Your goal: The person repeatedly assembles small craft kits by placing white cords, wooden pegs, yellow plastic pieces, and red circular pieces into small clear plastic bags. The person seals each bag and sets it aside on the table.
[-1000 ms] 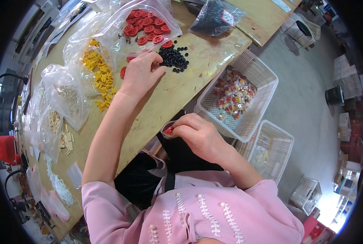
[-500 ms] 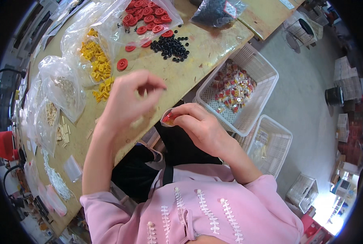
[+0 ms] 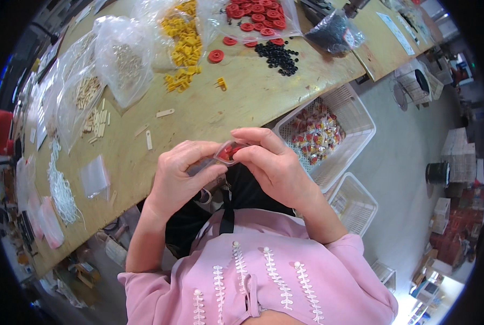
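Observation:
A small clear plastic bag with red parts inside is held up between my two hands, over my lap at the table's edge. My right hand pinches its right side between thumb and fingers. My left hand has come round its left side, with the forefinger at the bag's rim and the thumb just below. Whether a small part is also between those left fingers is hidden. Nearest on the table are pale flat sticks with a hole and one loose yellow clip-like part.
Red discs, yellow parts and small black rings lie on the table. White string and empty clear bags are at left. A white crate of filled bags stands at right, another crate nearer.
My left hand has come down from above the table to the bag, with a small dark piece earlier at its fingertips. The view has shifted, so the table stuff appears farther right and higher.

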Tool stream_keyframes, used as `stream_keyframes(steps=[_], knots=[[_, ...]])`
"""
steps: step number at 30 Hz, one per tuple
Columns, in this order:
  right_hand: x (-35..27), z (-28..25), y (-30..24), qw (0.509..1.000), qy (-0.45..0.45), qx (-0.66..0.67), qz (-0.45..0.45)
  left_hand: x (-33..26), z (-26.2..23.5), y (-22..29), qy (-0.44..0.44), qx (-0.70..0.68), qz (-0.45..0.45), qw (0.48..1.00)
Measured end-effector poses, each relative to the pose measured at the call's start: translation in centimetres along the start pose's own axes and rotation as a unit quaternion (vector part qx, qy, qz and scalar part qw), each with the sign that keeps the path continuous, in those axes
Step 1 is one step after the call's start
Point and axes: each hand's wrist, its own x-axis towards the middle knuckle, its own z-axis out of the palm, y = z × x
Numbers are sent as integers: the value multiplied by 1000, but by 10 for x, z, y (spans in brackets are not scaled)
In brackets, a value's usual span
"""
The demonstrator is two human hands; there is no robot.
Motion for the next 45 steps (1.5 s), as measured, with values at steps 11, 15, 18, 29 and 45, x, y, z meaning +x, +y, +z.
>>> stream_keyframes(steps=[11,15,18,29,45], knots=[[0,39,-20,939,-2,258,227,-65,-4,-15,140,-230,-69,960],[-2,46,-22,928,-30,273,254,-83,-5,-22,156,-227,-82,958],[0,58,-35,955,-36,180,232,-87,-6,-15,156,-115,-67,979],[-9,70,-43,981,-121,59,141,-97,-3,-14,184,110,49,976],[-62,-87,79,888,14,-422,183,-145,-140,-73,409,391,-178,805]])
